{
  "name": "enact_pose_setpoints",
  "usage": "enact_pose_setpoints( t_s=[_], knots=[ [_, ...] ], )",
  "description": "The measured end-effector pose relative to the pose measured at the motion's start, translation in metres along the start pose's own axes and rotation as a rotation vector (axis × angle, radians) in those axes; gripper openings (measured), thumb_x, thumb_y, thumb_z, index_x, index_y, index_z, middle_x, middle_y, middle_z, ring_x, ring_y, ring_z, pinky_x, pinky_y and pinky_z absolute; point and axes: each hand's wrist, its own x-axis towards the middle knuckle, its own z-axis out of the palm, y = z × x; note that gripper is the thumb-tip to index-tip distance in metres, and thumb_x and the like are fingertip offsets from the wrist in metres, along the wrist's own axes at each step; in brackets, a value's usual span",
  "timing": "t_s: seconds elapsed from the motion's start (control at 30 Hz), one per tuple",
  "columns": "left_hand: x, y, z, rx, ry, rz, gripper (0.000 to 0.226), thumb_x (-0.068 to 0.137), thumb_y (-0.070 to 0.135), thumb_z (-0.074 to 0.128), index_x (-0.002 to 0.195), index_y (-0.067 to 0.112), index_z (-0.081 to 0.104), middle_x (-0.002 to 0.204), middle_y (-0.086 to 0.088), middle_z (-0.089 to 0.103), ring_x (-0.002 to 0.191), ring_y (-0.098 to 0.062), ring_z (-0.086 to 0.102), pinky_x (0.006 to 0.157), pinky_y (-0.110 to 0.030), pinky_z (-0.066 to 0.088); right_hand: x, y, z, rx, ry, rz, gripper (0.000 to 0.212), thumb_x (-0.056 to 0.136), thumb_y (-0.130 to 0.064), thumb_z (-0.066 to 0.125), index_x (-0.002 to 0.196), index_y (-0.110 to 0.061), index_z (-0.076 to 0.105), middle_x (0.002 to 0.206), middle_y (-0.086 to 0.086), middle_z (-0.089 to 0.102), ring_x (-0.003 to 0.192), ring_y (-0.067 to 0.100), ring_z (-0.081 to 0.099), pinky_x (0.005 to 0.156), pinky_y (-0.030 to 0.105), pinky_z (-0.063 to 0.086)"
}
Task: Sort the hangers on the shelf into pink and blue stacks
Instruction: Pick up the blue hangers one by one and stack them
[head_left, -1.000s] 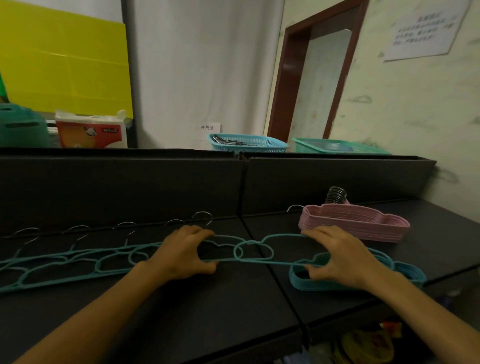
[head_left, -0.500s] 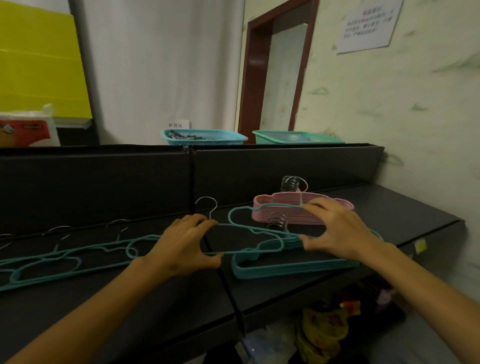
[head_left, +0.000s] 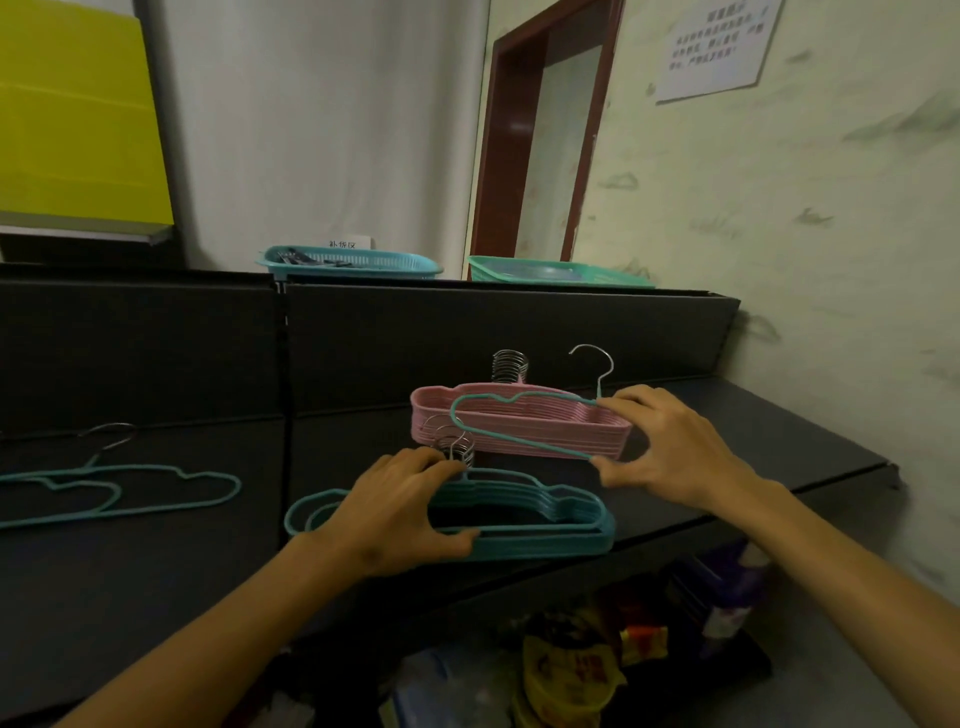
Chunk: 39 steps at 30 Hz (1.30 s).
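Note:
On the right part of the black shelf (head_left: 753, 441) a pink hanger stack (head_left: 524, 421) lies at the back. A blue hanger stack (head_left: 550, 519) lies in front of it near the shelf edge. My right hand (head_left: 670, 447) pinches one end of a single blue hanger (head_left: 519, 440), lifted and tilted in front of the pink stack, its metal hook pointing up. My left hand (head_left: 395, 509) lies on the left half of the blue stack, fingers by its hooks and thumb against its front edge. Loose blue hangers (head_left: 156, 488) lie flat on the shelf to the left.
A black back panel rises behind the shelf, with a blue basket (head_left: 353, 262) and a green basket (head_left: 556, 273) beyond it. A wall closes the right side. Below the shelf edge sit bags and a purple bottle (head_left: 727, 597).
The single blue hanger has travelled right and up, from the loose row to in front of the pink stack. My left hand let go of it and settled on the blue stack.

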Motion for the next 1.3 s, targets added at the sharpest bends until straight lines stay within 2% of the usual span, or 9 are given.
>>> enact_pose_setpoints(
  t_s=[0.13, 0.37, 0.5, 0.7, 0.83, 0.97, 1.1, 1.23, 1.3],
  knots=[
    [0.004, 0.009, 0.002, 0.022, -0.036, -0.023, 0.081, 0.076, 0.072, 0.049, 0.143, 0.029, 0.032, 0.139, 0.006, 0.04, 0.121, -0.008, 0.039, 0.1, -0.022, 0.029, -0.003, 0.016, 0.004, 0.014, -0.018, -0.023, 0.092, 0.06, -0.073, 0.046, 0.135, -0.021, 0.053, 0.123, 0.0, 0.056, 0.111, 0.017, 0.049, 0.085, 0.029, 0.041],
    [0.001, 0.014, 0.0, 0.043, -0.032, -0.032, 0.077, 0.08, 0.068, 0.052, 0.144, 0.029, 0.032, 0.141, 0.005, 0.04, 0.123, -0.008, 0.039, 0.099, -0.019, 0.026, -0.003, 0.024, 0.019, 0.033, -0.045, -0.05, 0.096, 0.062, -0.078, 0.043, 0.139, -0.019, 0.049, 0.133, -0.003, 0.051, 0.119, 0.013, 0.044, 0.094, 0.031, 0.041],
    [0.002, 0.012, 0.005, -0.013, -0.088, -0.067, 0.085, 0.073, 0.078, 0.048, 0.143, 0.031, 0.032, 0.141, 0.008, 0.04, 0.123, -0.005, 0.04, 0.102, -0.022, 0.032, -0.007, 0.022, 0.026, 0.086, -0.052, -0.062, 0.094, 0.061, -0.075, 0.045, 0.139, -0.022, 0.049, 0.136, -0.004, 0.049, 0.123, 0.01, 0.04, 0.096, 0.029, 0.039],
    [-0.001, 0.01, 0.006, -0.137, -0.024, -0.095, 0.083, 0.067, 0.079, 0.054, 0.136, 0.035, 0.042, 0.132, 0.013, 0.051, 0.113, -0.001, 0.048, 0.098, -0.027, 0.043, -0.014, 0.014, 0.033, 0.158, -0.067, -0.055, 0.096, 0.058, -0.073, 0.045, 0.139, -0.02, 0.049, 0.136, -0.005, 0.048, 0.123, 0.012, 0.042, 0.096, 0.024, 0.035],
    [-0.006, 0.006, 0.002, -0.128, -0.02, -0.145, 0.097, 0.059, 0.085, 0.049, 0.14, 0.033, 0.038, 0.137, 0.011, 0.049, 0.12, -0.005, 0.046, 0.098, -0.022, 0.037, -0.02, 0.009, 0.037, 0.175, -0.1, -0.069, 0.094, 0.061, -0.071, 0.05, 0.14, -0.021, 0.047, 0.136, -0.007, 0.046, 0.123, 0.008, 0.04, 0.098, 0.021, 0.033],
    [-0.016, -0.007, -0.007, -0.131, -0.045, -0.19, 0.102, 0.056, 0.088, 0.051, 0.141, 0.036, 0.034, 0.137, 0.015, 0.048, 0.119, -0.003, 0.046, 0.101, -0.027, 0.041, -0.02, -0.002, 0.038, 0.187, -0.114, -0.118, 0.096, 0.059, -0.074, 0.046, 0.139, -0.021, 0.048, 0.134, -0.007, 0.048, 0.121, 0.006, 0.04, 0.098, 0.022, 0.035],
    [-0.028, -0.015, -0.016, -0.075, -0.076, -0.251, 0.114, 0.049, 0.094, 0.043, 0.145, 0.034, 0.027, 0.134, 0.012, 0.05, 0.118, -0.006, 0.049, 0.098, -0.025, 0.042, -0.014, -0.026, 0.047, 0.213, -0.168, -0.198, 0.095, 0.06, -0.075, 0.044, 0.14, -0.023, 0.046, 0.133, -0.008, 0.048, 0.119, 0.006, 0.04, 0.098, 0.023, 0.035],
    [-0.031, -0.012, -0.024, 0.002, -0.12, -0.24, 0.115, 0.048, 0.092, 0.038, 0.146, 0.034, 0.023, 0.138, 0.011, 0.046, 0.12, -0.007, 0.047, 0.098, -0.025, 0.041, -0.003, -0.051, 0.063, 0.248, -0.203, -0.281, 0.083, 0.072, -0.064, 0.063, 0.141, -0.023, 0.043, 0.134, -0.006, 0.049, 0.119, 0.009, 0.041, 0.102, 0.027, 0.035],
    [-0.031, -0.01, -0.026, 0.015, -0.148, -0.227, 0.111, 0.051, 0.088, 0.044, 0.146, 0.034, 0.023, 0.138, 0.011, 0.045, 0.12, -0.006, 0.046, 0.098, -0.024, 0.04, 0.001, -0.061, 0.069, 0.261, -0.212, -0.311, 0.078, 0.077, -0.058, 0.067, 0.142, -0.024, 0.041, 0.134, -0.007, 0.049, 0.119, 0.008, 0.042, 0.102, 0.027, 0.033]
  ],
)
